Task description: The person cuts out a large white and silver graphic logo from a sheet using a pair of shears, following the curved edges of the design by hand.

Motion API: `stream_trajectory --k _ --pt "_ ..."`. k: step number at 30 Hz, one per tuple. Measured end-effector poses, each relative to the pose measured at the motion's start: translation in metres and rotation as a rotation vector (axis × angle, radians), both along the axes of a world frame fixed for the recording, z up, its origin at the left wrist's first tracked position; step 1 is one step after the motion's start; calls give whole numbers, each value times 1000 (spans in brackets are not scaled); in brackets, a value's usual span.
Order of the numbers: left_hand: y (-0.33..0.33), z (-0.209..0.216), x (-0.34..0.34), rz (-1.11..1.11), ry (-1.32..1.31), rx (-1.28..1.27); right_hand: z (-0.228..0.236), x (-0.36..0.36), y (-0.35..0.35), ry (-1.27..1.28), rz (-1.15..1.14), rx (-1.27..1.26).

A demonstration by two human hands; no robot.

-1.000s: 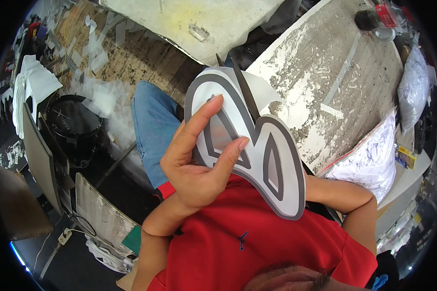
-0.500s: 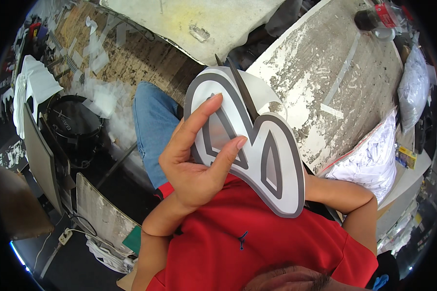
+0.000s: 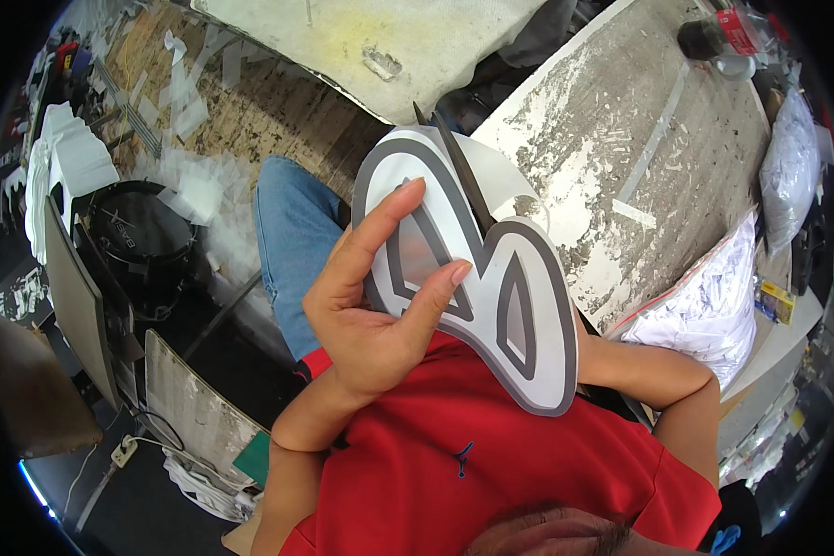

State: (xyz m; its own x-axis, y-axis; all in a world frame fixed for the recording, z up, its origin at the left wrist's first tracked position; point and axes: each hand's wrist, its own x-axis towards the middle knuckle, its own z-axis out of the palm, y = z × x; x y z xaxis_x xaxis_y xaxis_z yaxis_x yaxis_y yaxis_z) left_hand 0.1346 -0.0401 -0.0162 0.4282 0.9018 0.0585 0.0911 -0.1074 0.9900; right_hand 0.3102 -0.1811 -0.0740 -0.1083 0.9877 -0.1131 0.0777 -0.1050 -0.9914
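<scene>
My left hand (image 3: 366, 320) holds a white and grey cutout (image 3: 549, 306) with two rounded lobes and dark grey outlines. Its thumb and a finger press on the front; the other fingers are behind the sheet. Dark scissors blades (image 3: 466, 176) stick up through the notch between the lobes, slightly apart, with a pale round-edged strip (image 3: 500, 176) of the sheet beside them. Only the wrist of my right hand (image 3: 591, 357) shows beside the cutout; the fingers and the scissors handles are hidden behind it. The scissors stay raised at that arm's end.
A worn board (image 3: 612, 120) with flaking white paint lies ahead on the right, a dark drink bottle (image 3: 718, 35) at its far end. Beside it lies a clear bag of white scraps (image 3: 700, 306). A black bin (image 3: 139, 227) stands on the left among plastic scraps.
The cutout's right lobe has tilted slightly to the left. The scissors blades have barely shifted, and my left hand keeps its place.
</scene>
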Motion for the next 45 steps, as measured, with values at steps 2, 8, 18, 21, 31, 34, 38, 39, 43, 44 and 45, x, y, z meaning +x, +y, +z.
stream_trajectory --k 2,8,18,21,31,34,38,39,43,44,45 --pt "0 0 1 19 -15 22 3 2 4 -109 21 145" --pt "0 0 -1 -6 -27 -10 2 2 5 -202 39 264" --pt "0 1 -2 -42 -41 -65 -8 3 -4 -22 55 88" --pt "0 1 -2 -44 -45 -72 -3 3 -1 -84 66 100" --pt "0 0 -2 -44 -58 -69 -3 5 3 -269 122 286" --pt "-2 3 -5 -68 -6 -113 -5 3 1 -437 99 383" --pt "-2 2 -1 -37 -55 -81 -4 5 0 -364 121 314" --pt "-1 2 -1 -42 -55 -78 -2 6 1 -403 132 323" --pt "-2 1 -1 -42 -55 -95 -3 5 0 -426 116 317" --pt "-1 1 -1 -42 -55 -95 -3 5 1 -384 103 319" --pt "-1 2 -1 -50 -53 -92 -4 6 1 -342 90 320"
